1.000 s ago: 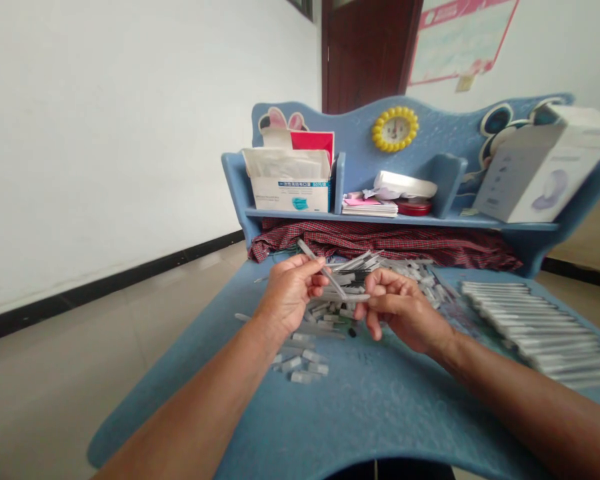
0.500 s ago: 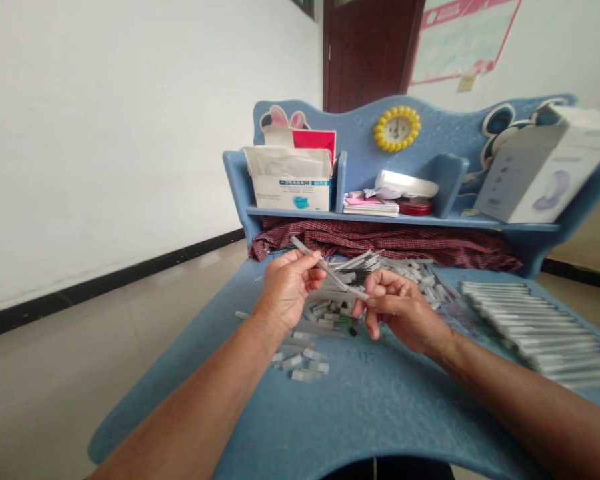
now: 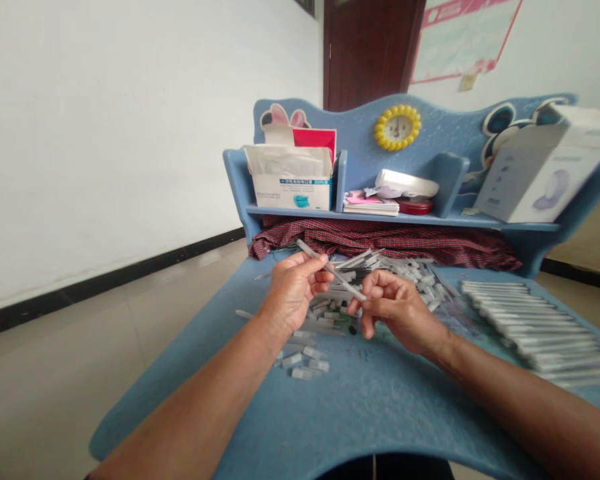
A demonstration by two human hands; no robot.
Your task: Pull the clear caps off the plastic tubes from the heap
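My left hand (image 3: 300,287) is closed around a translucent pen barrel (image 3: 307,248) that slants down to the right above the blue desk (image 3: 380,407). The fingertips of my right hand (image 3: 397,310) pinch the low right end (image 3: 356,293) of the same pen. Whether that end is a separate piece I cannot tell. Under and behind my hands lies a heap of loose pen parts (image 3: 363,260), partly hidden by my fingers. Several short clear pen caps (image 3: 303,373) lie nearer to me, below my left hand.
To the right, a row of pens (image 3: 530,327) lies side by side. A red checked cloth (image 3: 390,241) is bunched beneath the shelf (image 3: 300,215). On the shelf stand a mask box (image 3: 290,190), a white box (image 3: 535,173), papers (image 3: 370,209) and a red round tin (image 3: 414,207).
My hands have drawn slightly closer together. The pen's two ends, which met at a slight bend before, now run in nearly one line.
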